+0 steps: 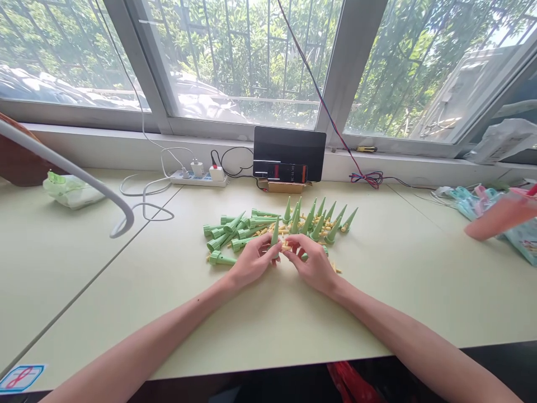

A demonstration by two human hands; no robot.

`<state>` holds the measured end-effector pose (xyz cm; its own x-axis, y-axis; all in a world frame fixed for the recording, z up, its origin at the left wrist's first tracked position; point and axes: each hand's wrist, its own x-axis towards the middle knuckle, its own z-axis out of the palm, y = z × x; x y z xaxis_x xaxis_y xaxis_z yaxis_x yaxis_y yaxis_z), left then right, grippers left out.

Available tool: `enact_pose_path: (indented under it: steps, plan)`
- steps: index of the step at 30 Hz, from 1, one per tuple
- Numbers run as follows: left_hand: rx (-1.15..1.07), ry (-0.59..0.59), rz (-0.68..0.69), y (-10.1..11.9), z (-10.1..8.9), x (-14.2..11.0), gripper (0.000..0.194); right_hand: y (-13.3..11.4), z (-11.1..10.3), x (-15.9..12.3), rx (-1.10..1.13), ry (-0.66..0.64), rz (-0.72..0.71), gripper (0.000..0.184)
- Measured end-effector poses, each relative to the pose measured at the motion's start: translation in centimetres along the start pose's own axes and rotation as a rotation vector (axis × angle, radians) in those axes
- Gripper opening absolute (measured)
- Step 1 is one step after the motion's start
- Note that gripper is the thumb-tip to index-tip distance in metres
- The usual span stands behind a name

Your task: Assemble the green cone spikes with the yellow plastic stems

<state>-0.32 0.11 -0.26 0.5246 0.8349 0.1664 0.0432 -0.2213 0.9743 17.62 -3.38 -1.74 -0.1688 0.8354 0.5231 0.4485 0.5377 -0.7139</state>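
My left hand [255, 259] is closed around a green plastic cone [275, 232], whose tip points up. Close beside it, my right hand [314, 263] pinches a small yellow peg-like piece [286, 247] between thumb and fingers, near the cone's side. Just beyond my hands, several green cones [309, 219] stand upright on the right. Others, such as one lying cone [221, 258], rest on their sides to the left. Loose yellow pieces [266, 229] are scattered among them, and a few lie by my right wrist.
A tablet [289, 144] leans at the back with a phone [287, 173] before it. A power strip [197, 179] with cables is left of them. A white curved bar [79, 168] crosses the left side. A pink cup [499, 215] and plastic bags are at right.
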Motion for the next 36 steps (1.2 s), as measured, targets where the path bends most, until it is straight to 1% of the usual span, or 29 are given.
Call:
enact_pose_path:
  steps: [9,15,21,28,32,36]
  plan:
    - [0.072,-0.01,0.023,-0.49,-0.12,-0.1,0.029,0.28,0.08,-0.03,-0.003,-0.013,0.02,0.015]
    - [0.176,0.012,0.057,-0.71,-0.14,-0.2,0.03,0.62,0.2,-0.22,0.0,-0.038,0.04,0.015]
    - [0.171,0.013,0.071,-0.29,0.03,-0.25,0.03,0.5,0.23,-0.17,0.005,-0.062,0.034,0.022]
    - [0.189,0.002,0.1,-0.52,0.03,-0.22,0.028,0.32,0.09,-0.16,-0.055,-0.078,0.011,0.029]
    - [0.237,-0.004,0.121,-0.71,-0.03,-0.17,0.025,0.47,0.17,-0.17,-0.059,-0.074,0.002,0.032]
    - [0.329,0.017,0.158,-0.78,-0.19,-0.03,0.023,0.68,0.2,-0.19,-0.057,-0.06,0.015,0.033]
